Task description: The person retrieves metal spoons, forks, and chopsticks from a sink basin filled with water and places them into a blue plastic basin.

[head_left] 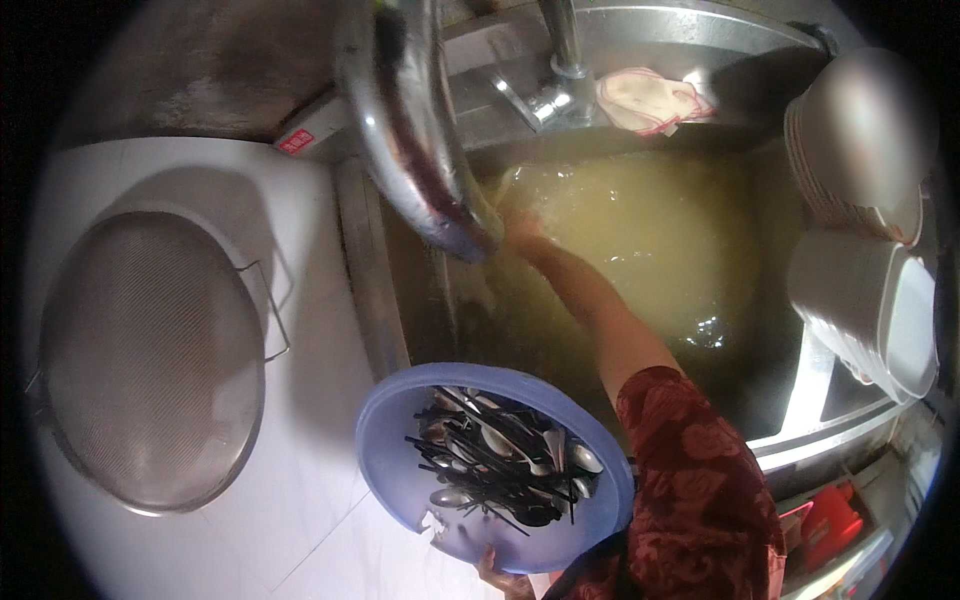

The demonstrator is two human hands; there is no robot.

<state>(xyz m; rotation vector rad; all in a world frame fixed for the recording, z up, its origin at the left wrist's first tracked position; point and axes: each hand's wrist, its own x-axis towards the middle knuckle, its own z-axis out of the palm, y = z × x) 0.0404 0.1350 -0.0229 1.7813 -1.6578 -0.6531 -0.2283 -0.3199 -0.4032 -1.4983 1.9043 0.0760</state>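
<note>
Your right hand [522, 232] is out at 12 o'clock, at or just under the surface of the murky yellow water [640, 240] in the sink [800, 440]. It meets the lower end of a big curved steel pot [415, 130] there. Looks like it's gripping the rim, but fingers are blurred by water, so I can't tell open or closed.

The pot's long axis runs from 12 o'clock down toward the sink's left side, tilted, with the low end at the waterline. It lies dead ahead of your right hand, touching it. Right arm is the near one by far.

Your left hand [497, 575] is at 6 o'clock, close to your body. Only fingertips show, curled under the near rim of the blue basin [400, 470], so it's holding that up. The basin is full of spoons and black chopsticks [500, 465], piled loosely, mostly lying 10-to-4.

Elsewhere:
- Round mesh strainer [150, 360] at 9 o'clock on the white tabletop [310, 300], well apart from both hands.
- Faucet [560, 60] at 12, a rag [650, 100] just right of it on the sink ledge.
- Stacked white bowls [860, 150] at 2 to 3 o'clock on the sink's right edge.
</note>
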